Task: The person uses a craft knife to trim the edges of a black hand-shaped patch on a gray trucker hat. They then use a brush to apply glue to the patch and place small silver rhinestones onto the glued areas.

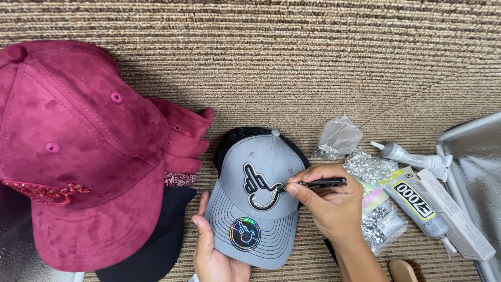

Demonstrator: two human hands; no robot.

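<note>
A grey cap [261, 193] with a black mesh back lies brim-toward-the-camera on a ribbed tan carpet [292, 57], steadied from below by the left hand [211, 250], whose palm is open under the left edge of the brim with the fingers spread along it. The right hand [329, 201] pinches a slim black tool [321, 183] between thumb and fingertips, the tip resting on the black-and-white emblem [262, 186] sewn to the cap's front panel, where a short curve of small clear stones sits along the lower edge. A round holographic sticker [245, 234] sits on the brim just below the emblem.

To the left, a large burgundy suede cap [83, 151] with red sparkling trim near its brim lies over a dark cap [156, 245], with more burgundy fabric bunched behind it. To the right of the working hand, small plastic bags of silver stones [368, 167] lie in a cluster, one clear bag [338, 137] standing nearest the grey cap. Beyond them rest a grey glue tube [417, 201] with a long nozzle, a second tube [412, 156] with a white tip, and a long white carton [456, 214]. A silver tray [469, 156] fills the right edge of the frame, and the end of a wooden handle [403, 271] shows at the bottom
</note>
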